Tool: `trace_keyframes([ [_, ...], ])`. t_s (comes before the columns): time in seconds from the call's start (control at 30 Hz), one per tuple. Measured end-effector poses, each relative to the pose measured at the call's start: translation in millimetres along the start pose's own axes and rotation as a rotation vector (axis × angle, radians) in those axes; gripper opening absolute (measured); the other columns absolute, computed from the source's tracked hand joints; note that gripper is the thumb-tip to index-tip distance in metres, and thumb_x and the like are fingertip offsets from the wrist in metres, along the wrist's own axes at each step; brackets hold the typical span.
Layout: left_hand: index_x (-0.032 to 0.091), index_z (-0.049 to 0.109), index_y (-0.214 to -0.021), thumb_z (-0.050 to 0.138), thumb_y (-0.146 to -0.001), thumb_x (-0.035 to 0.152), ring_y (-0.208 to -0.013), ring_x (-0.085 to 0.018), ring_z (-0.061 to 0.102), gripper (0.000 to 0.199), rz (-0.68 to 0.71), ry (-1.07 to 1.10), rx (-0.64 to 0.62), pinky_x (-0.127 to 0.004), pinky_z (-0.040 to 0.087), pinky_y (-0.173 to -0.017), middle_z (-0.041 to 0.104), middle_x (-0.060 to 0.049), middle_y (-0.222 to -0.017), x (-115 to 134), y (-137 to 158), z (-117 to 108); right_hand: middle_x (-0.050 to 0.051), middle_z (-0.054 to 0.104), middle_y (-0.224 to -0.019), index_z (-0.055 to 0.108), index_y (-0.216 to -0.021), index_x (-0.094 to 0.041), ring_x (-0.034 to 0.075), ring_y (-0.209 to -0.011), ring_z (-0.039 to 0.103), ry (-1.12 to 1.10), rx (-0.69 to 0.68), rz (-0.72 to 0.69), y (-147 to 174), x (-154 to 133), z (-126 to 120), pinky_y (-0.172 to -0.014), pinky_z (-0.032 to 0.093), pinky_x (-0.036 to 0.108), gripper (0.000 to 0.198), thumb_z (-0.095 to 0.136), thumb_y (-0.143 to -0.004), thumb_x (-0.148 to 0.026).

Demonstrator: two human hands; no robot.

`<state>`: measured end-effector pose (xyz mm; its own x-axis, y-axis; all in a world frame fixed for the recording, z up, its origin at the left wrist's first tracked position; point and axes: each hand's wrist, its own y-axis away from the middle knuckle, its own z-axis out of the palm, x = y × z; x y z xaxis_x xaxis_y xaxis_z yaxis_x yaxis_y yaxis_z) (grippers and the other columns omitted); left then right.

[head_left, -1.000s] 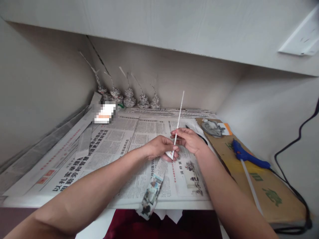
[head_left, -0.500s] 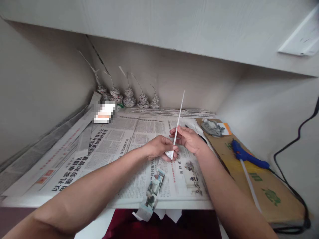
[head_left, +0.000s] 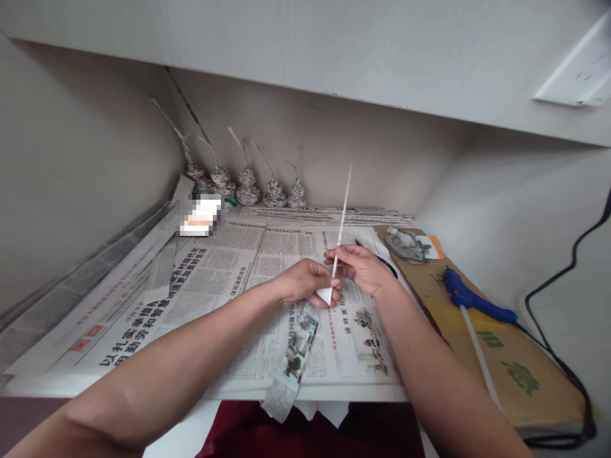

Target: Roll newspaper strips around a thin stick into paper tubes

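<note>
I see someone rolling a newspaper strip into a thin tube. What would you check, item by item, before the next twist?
1. Right hand pinches the paper tube near its lower end: ok.
2. Left hand grips the spot where the paper strip feeds in: ok.
3. Tube is straight and tight along its length: ok as far as visible; the tip is blurred.
4. Loose end of the strip hangs free over the table edge, not snagged: ok.
5. Glue gun lies apart on the cardboard, clear of both hands: ok.
6. Glue gun hot or not: cannot tell.
</note>
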<state>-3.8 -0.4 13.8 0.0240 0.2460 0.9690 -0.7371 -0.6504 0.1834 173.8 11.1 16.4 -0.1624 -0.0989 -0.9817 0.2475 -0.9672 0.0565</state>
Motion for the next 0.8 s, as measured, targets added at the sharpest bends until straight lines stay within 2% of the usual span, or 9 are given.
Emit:
trace_keyframes([
  [0.13, 0.009, 0.067, -0.085, 0.073, -0.062, 0.049, -0.071, -0.02, 0.066, 0.047, -0.012, -0.01, -0.01, -0.033, 0.053, -0.062, 0.067, -0.011, -0.077, 1.4, 0.7, 1.5, 0.004, 0.067, -0.087, 0.068, -0.077, -0.019, 0.015, -0.076, 0.061, -0.021, 0.069, -0.021, -1.4, 0.7, 1.1, -0.063, 0.048, 0.025, 0.023, 0.07, -0.071, -0.041],
  [0.3, 0.009, 0.066, -0.084, 0.071, -0.064, 0.05, -0.071, -0.019, 0.066, 0.046, 0.015, 0.007, 0.023, -0.033, 0.054, -0.063, 0.068, -0.011, -0.08, 3.4, 1.3, 0.3, 0.006, 0.067, -0.091, 0.067, -0.098, -0.022, 0.016, -0.072, 0.062, -0.006, -0.078, 0.035, 1.8, -2.3, 2.6, -0.057, 0.048, 0.027, 0.03, 0.064, -0.077, -0.042],
  [0.37, 0.008, 0.066, -0.084, 0.072, -0.063, 0.048, -0.072, -0.02, 0.066, 0.045, 0.003, 0.004, 0.012, -0.032, 0.053, -0.062, 0.067, -0.011, -0.08, 3.3, 1.5, 0.8, 0.005, 0.067, -0.089, 0.069, -0.092, -0.02, 0.015, -0.07, 0.061, 0.001, -0.091, 0.042, 1.7, -1.2, 1.5, -0.058, 0.048, 0.027, 0.025, 0.067, -0.075, -0.038],
  [0.5, 0.008, 0.066, -0.082, 0.073, -0.062, 0.047, -0.07, -0.019, 0.066, 0.044, -0.022, 0.005, 0.004, -0.031, 0.053, -0.061, 0.067, -0.011, -0.079, 2.2, 1.6, 2.2, 0.003, 0.067, -0.084, 0.068, -0.074, -0.018, 0.015, -0.08, 0.061, -0.037, 0.027, 0.005, -1.4, 2.2, -1.4, -0.065, 0.048, 0.026, 0.014, 0.073, -0.07, -0.031],
  [0.57, 0.009, 0.066, -0.082, 0.073, -0.062, 0.047, -0.069, -0.019, 0.066, 0.044, -0.017, 0.009, 0.017, -0.031, 0.053, -0.061, 0.067, -0.011, -0.079, 2.1, 1.4, 1.7, 0.003, 0.066, -0.087, 0.068, -0.077, -0.019, 0.016, -0.082, 0.061, -0.051, 0.042, -0.003, -1.6, 1.8, -1.4, -0.064, 0.049, 0.026, 0.017, 0.071, -0.072, -0.035],
  [0.7, 0.01, 0.067, -0.084, 0.073, -0.063, 0.048, -0.07, -0.019, 0.066, 0.044, -0.009, 0.014, 0.029, -0.031, 0.054, -0.062, 0.068, -0.01, -0.079, 1.5, 1.3, 0.6, 0.008, 0.067, -0.093, 0.07, -0.085, -0.017, 0.02, -0.088, 0.061, -0.02, -0.04, 0.006, 0.9, -0.9, 0.4, -0.068, 0.05, 0.03, 0.024, 0.069, -0.073, -0.038],
  [0.8, 0.009, 0.066, -0.082, 0.073, -0.062, 0.047, -0.072, -0.019, 0.066, 0.043, -0.018, -0.009, -0.01, -0.031, 0.053, -0.062, 0.068, -0.011, -0.08, 0.0, 1.1, 1.1, 0.006, 0.067, -0.087, 0.07, -0.078, -0.018, 0.018, -0.084, 0.061, -0.012, 0.023, 0.006, 0.9, -0.3, 0.8, -0.07, 0.049, 0.03, 0.02, 0.075, -0.067, -0.035],
])
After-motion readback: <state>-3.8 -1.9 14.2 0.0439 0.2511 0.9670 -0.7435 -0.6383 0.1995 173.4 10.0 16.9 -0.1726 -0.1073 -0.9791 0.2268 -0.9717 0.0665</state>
